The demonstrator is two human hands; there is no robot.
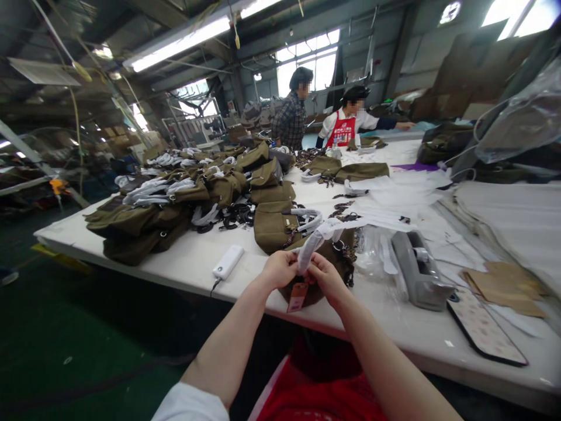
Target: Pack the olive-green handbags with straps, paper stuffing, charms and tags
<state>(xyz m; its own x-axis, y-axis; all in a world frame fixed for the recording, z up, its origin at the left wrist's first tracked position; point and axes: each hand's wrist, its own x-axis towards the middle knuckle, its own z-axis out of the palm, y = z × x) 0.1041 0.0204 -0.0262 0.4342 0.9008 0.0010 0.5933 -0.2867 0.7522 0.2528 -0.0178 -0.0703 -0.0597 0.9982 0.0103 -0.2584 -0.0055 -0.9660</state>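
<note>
Both my hands meet at the end of a bag handle (312,245) wrapped in white paper. My left hand (280,270) pinches it from the left, and my right hand (323,277) has its fingers closed on it from the right. Beneath them an olive handbag (318,295) lies at the table's front edge, partly hidden by my hands. A brown and pink tag (298,296) hangs in front of it. Just behind lies another olive bag (270,225) with a white-wrapped handle.
On the white table (199,257), olive bags (223,190) are heaped to the left. A white power bank (228,262) with a cable lies nearer. At right are a grey tape dispenser (418,272), a phone (486,327) and brown paper (504,286). Two people (344,126) stand across the table.
</note>
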